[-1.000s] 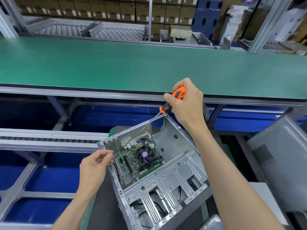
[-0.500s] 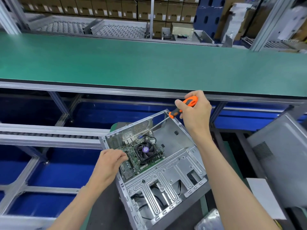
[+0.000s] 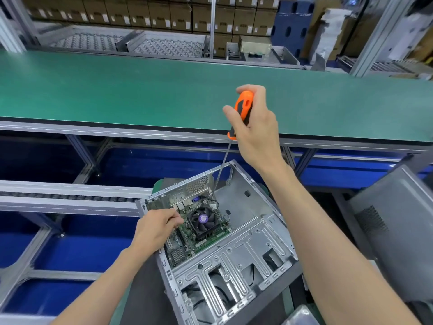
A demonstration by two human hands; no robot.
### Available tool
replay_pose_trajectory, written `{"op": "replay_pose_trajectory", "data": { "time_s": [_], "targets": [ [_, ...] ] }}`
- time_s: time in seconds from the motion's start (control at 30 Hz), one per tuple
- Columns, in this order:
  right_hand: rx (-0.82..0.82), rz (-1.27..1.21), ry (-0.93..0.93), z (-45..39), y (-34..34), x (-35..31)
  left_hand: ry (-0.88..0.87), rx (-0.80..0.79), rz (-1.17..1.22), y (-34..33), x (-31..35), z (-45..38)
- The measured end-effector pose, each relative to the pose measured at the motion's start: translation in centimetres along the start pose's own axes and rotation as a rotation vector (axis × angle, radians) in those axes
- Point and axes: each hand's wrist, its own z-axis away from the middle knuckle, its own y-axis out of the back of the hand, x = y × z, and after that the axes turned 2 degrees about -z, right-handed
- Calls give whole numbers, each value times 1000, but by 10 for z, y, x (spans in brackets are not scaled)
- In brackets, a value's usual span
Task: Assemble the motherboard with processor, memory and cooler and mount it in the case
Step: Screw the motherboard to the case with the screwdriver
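An open grey computer case lies on its side in front of me. Inside it sits the green motherboard with a black cooler fan on top. My right hand grips an orange and black screwdriver, held nearly upright, its thin shaft reaching down to the board's far corner by the case's rear wall. My left hand rests over the board's left edge with fingers curled in a pinch; whether they hold anything is hidden.
A long green bench top runs across beyond the case. A grey case side panel leans at the right. Roller rails and blue bins lie at the left. Cardboard boxes fill the back.
My right hand has swung the screwdriver from a slant to nearly upright, its tip moving to the board's far corner. My left hand has moved in from the case's left rim over the board's edge.
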Motion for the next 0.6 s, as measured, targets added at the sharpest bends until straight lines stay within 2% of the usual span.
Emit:
{"op": "replay_pose_trajectory", "data": {
  "time_s": [0.2, 0.4, 0.6],
  "targets": [
    [-114, 114, 166, -3, -11, -13, 30, 64, 239, 4, 1, -6],
    [-153, -10, 86, 5, -24, -5, 26, 90, 293, 7, 2, -13],
    [-167, -33, 63, 10, -33, -2, 33, 60, 328, 8, 1, -21]
  ]
}}
